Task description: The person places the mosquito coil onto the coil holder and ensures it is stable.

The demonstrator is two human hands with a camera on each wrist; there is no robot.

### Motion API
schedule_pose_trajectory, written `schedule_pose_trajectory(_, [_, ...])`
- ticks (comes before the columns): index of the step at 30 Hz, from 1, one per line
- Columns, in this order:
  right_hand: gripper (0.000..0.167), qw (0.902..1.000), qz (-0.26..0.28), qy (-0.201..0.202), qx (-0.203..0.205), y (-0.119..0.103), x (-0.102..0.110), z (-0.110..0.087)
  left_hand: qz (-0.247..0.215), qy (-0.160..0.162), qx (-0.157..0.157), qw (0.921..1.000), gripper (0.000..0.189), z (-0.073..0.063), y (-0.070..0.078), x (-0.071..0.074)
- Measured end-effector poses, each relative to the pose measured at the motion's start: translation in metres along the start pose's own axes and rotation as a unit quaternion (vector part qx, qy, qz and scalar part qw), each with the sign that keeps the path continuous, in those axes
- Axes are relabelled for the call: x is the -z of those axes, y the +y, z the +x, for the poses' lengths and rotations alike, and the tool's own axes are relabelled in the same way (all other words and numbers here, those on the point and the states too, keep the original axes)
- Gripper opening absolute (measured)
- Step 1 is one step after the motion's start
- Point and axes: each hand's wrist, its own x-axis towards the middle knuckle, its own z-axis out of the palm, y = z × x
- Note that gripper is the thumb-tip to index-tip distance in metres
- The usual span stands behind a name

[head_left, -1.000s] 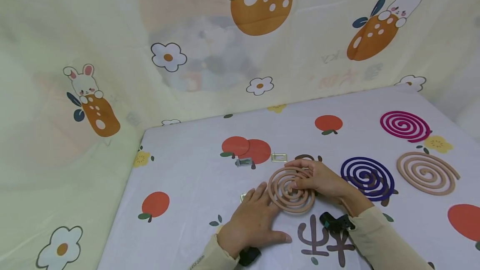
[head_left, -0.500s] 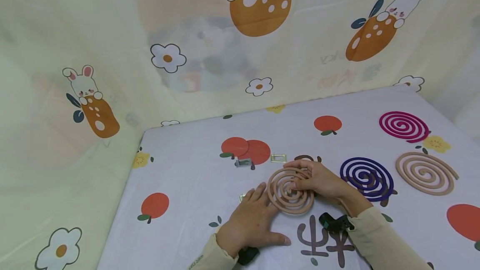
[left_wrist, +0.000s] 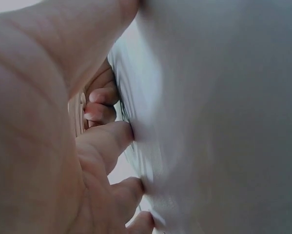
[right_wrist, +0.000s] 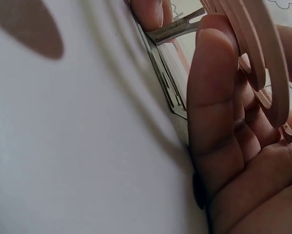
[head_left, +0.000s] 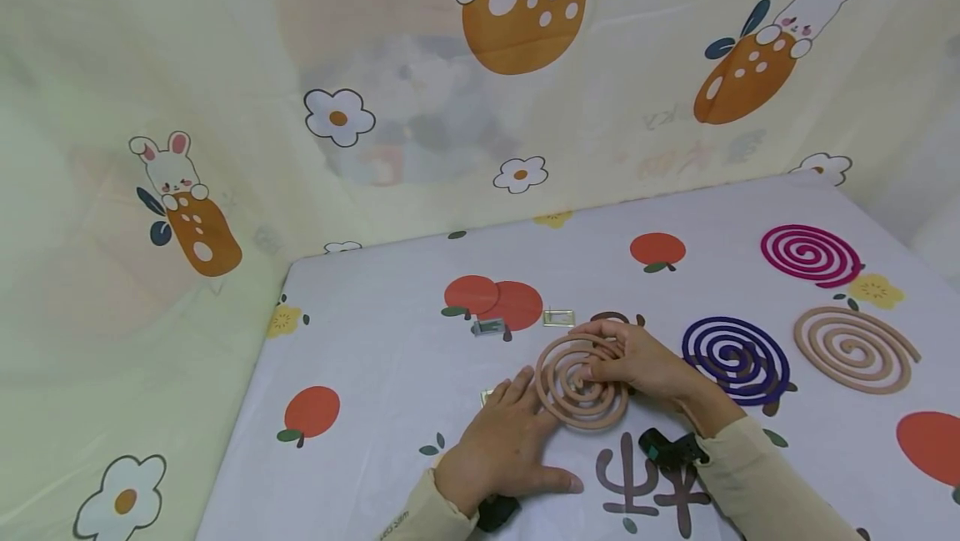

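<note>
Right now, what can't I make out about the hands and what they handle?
Head view: most of a metal stand, covered by the left hand.
Right wrist view: part of the held tan mosquito coil, cut off by the top edge.
Left wrist view: most of that coil, behind the left hand.

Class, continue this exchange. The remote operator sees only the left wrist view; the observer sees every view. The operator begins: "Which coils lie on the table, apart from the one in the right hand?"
Observer: The head view shows three on the table: a pink coil, a dark blue coil and a loose tan coil.
Operator: What metal part shows near the held coil?
Observer: A forked prong, in the right wrist view; I can't tell whether they touch.
Operator: Any metal pieces farther off?
Observer: In the head view, a silver frame and a gold frame lie beyond the left hand.
</note>
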Motion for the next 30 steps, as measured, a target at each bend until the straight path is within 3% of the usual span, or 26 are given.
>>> schedule_pose_trajectory(7, [0.066, 0.9997, -0.022, 0.001, 0.001, 0.0038, 0.0011, 0.0002, -0.003, -0.009, 0.003, 1.0, 0.106, 0.0008, 0.0007, -0.0001])
schedule_pose_trajectory(21, [0.065, 0.9997, -0.025, -0.001, -0.001, 0.0048, 0.0022, 0.0019, 0.011, 0.004, -0.003, 0.9999, 0.105, 0.0007, 0.0004, 0.0])
schedule_pose_trajectory(30, [0.068, 0.9992, -0.024, -0.031, 0.0, 0.0037, 0.0035, 0.0011, 0.011, 0.003, 0.0, 0.9999, 0.104, 0.0, 0.0007, 0.0004])
